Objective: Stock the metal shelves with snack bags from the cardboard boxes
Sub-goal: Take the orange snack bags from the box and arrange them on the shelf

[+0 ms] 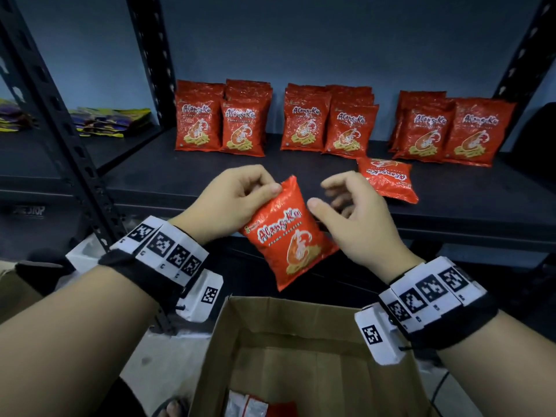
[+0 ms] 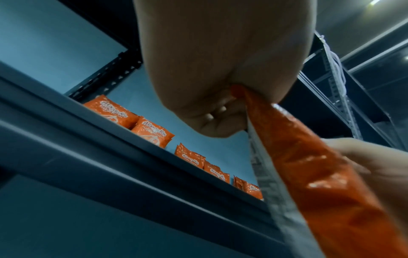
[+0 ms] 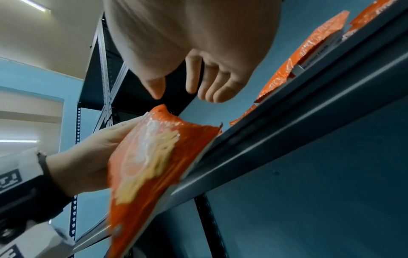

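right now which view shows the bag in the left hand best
The head view: the held bag shows its whole printed front, pinched at the top corner by the left hand. The wrist views catch it edge-on or blurred.

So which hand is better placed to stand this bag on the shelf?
Left. The left hand already pinches the snack bag by its top corner; the right hand hovers beside it, holding nothing.

A flat blue-grey painted wall [image 1: 301, 40] fills the view from ten to two o'clock behind the racking. Dark perforated steel uprights [image 1: 150, 55] rise at eleven and one o'clock. Pale concrete floor [image 1: 156, 356] shows at seven o'clock. In the wrist views an off-white ceiling [image 3: 55, 34] carries a bright strip light [image 3: 35, 5] at eleven o'clock.
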Action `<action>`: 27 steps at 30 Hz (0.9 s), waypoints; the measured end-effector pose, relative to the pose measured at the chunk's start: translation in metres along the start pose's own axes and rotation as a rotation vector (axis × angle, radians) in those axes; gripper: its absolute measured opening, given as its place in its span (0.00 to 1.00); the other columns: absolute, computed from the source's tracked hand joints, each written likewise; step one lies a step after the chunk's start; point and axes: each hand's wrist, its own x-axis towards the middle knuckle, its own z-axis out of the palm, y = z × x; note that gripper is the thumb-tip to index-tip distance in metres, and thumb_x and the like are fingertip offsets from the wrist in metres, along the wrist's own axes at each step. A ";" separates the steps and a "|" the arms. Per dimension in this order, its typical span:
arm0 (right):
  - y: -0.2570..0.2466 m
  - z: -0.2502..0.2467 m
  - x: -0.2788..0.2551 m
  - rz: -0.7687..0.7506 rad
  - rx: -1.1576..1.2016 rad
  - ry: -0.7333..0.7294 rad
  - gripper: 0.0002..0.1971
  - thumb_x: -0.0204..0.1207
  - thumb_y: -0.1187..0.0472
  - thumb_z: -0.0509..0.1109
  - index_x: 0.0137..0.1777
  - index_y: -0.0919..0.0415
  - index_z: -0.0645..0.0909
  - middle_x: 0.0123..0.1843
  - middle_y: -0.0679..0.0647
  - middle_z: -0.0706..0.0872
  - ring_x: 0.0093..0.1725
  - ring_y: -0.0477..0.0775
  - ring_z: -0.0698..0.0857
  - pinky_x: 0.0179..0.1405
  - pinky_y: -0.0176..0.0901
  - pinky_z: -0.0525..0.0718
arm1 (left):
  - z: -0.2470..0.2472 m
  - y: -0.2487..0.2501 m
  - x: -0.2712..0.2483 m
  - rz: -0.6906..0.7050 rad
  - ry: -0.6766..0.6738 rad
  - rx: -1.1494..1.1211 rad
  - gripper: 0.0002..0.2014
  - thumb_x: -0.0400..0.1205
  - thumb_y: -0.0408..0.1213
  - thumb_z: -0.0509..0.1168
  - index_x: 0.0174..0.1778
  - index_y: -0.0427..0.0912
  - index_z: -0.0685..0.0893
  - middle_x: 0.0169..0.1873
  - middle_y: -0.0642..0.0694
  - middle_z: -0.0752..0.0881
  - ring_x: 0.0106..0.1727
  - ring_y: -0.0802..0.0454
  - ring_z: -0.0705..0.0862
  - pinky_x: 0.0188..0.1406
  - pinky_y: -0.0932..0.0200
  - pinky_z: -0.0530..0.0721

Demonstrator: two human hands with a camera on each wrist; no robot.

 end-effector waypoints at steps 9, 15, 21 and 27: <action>-0.006 0.005 -0.008 0.161 0.284 -0.464 0.17 0.76 0.56 0.81 0.63 0.59 0.86 0.55 0.51 0.95 0.54 0.51 0.94 0.56 0.48 0.92 | 0.008 0.008 -0.006 0.035 -0.033 -0.045 0.11 0.82 0.47 0.74 0.46 0.43 0.85 0.24 0.49 0.79 0.26 0.57 0.78 0.29 0.64 0.78; -0.002 -0.005 0.001 0.220 0.410 -0.207 0.18 0.76 0.57 0.81 0.63 0.60 0.86 0.56 0.53 0.94 0.55 0.55 0.94 0.59 0.58 0.92 | 0.010 -0.005 -0.008 -0.251 -0.130 -0.297 0.31 0.74 0.59 0.79 0.62 0.38 0.84 0.51 0.41 0.91 0.51 0.48 0.92 0.51 0.47 0.91; -0.011 -0.006 0.007 0.198 0.430 -0.134 0.22 0.74 0.51 0.81 0.65 0.58 0.83 0.58 0.52 0.94 0.57 0.50 0.93 0.60 0.55 0.91 | 0.032 0.008 -0.009 -0.263 -0.222 -0.525 0.29 0.72 0.32 0.79 0.71 0.38 0.81 0.60 0.40 0.92 0.62 0.42 0.91 0.64 0.48 0.89; -0.001 -0.037 0.021 0.018 -0.068 0.067 0.22 0.76 0.43 0.80 0.65 0.49 0.81 0.51 0.43 0.88 0.55 0.42 0.86 0.53 0.36 0.81 | 0.023 0.000 0.011 -0.247 0.055 -0.409 0.26 0.71 0.41 0.81 0.64 0.38 0.86 0.54 0.45 0.94 0.58 0.46 0.92 0.62 0.49 0.89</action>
